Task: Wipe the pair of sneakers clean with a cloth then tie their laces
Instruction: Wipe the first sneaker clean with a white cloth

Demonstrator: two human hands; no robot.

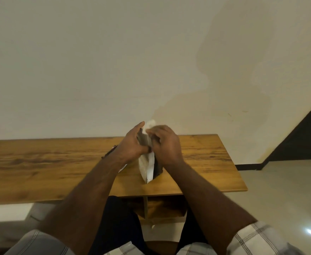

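Both forearms reach over a wooden table [59, 168]; left hand [132, 144] grips an upended sneaker [148, 166], right hand [164, 144] seemingly clutches a blurred white cloth [151, 124]

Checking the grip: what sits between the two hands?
In the head view, the upended sneaker stands between the left hand and right hand, with the white cloth at its top.

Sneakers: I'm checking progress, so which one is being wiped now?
The sneaker stood on end between both hands, sole showing, with the cloth at its top. The other sneaker lies mostly hidden behind the left forearm.
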